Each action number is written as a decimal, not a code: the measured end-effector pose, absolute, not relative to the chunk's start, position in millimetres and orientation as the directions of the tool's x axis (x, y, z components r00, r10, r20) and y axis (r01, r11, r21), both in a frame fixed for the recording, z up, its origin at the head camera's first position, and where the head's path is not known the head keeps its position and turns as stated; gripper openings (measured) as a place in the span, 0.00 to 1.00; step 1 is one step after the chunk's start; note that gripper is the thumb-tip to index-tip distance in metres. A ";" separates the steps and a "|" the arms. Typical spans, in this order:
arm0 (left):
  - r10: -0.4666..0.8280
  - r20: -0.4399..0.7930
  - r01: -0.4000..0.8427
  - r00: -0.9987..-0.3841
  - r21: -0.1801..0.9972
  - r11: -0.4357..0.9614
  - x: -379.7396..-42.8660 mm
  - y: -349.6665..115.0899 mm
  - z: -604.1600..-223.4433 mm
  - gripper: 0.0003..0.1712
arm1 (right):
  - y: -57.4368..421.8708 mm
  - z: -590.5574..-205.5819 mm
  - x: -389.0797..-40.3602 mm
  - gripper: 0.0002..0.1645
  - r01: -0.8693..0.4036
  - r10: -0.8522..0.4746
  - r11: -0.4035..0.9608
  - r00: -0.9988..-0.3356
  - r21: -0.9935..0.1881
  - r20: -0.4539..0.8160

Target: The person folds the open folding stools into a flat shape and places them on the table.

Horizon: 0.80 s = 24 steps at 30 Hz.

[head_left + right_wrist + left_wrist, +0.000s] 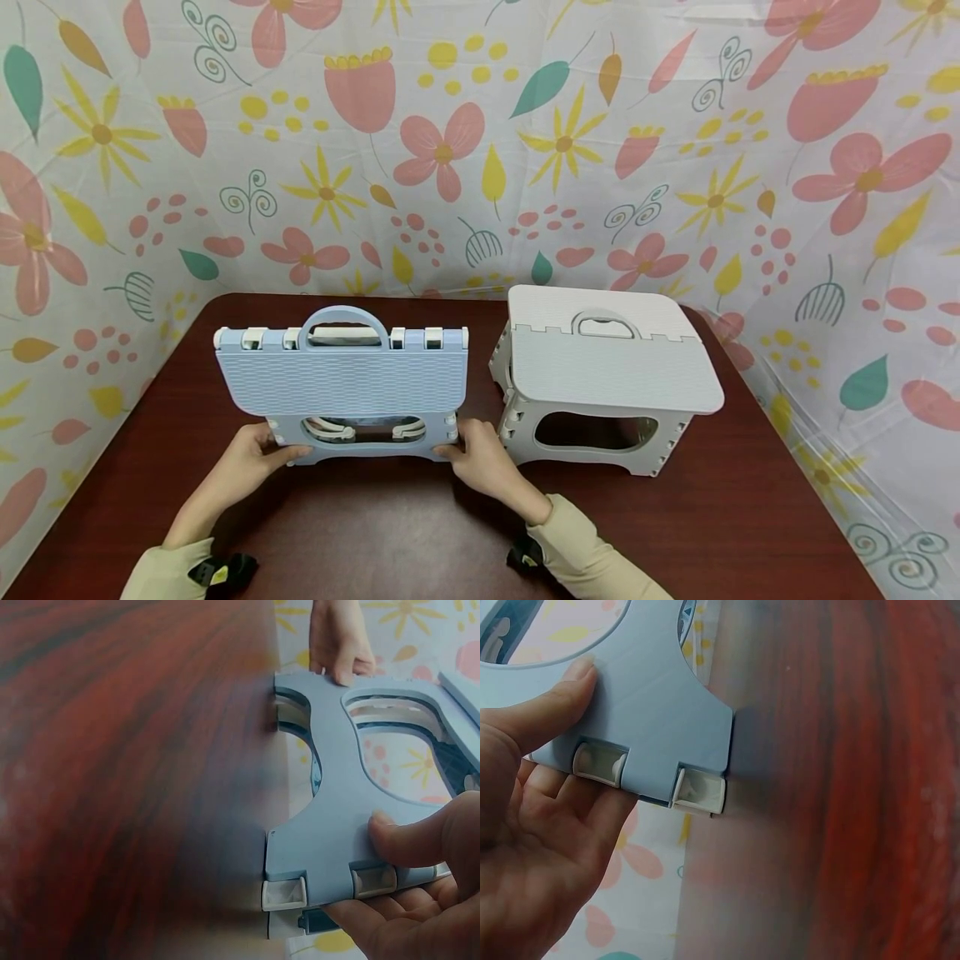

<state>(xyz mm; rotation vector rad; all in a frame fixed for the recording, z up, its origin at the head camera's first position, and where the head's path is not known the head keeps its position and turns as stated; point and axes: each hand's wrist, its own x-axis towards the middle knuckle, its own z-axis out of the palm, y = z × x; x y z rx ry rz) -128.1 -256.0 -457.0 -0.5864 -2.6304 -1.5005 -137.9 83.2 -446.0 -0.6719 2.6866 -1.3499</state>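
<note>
A light blue folding step stool (341, 375) stands partly folded on the left half of the table, its top panels tilted up to a ridge with an arched handle (343, 315). My left hand (251, 458) grips the left edge of its front leg panel (656, 697), thumb on the front face and fingers behind. At the opposite edge of that panel my right hand (480, 458) holds on the same way, thumb (405, 836) pressed on the front. White hinge pieces (697, 789) line the panel's side edges. To the right, a white folding stool (615, 367) stands fully opened.
Both stools are on a dark reddish-brown table (360, 533). A flower-printed cloth (450, 150) hangs behind and around the table. The white stool's left side is close to my right hand. Black wrist straps (223, 572) sit on both sleeves.
</note>
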 end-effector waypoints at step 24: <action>0.112 0.231 0.246 -0.966 0.711 0.659 -117.5 -259.4 -445.1 0.21 | 88.1 -441.9 -132.5 0.11 -0.427 -0.409 0.605 -0.891 -0.672 0.198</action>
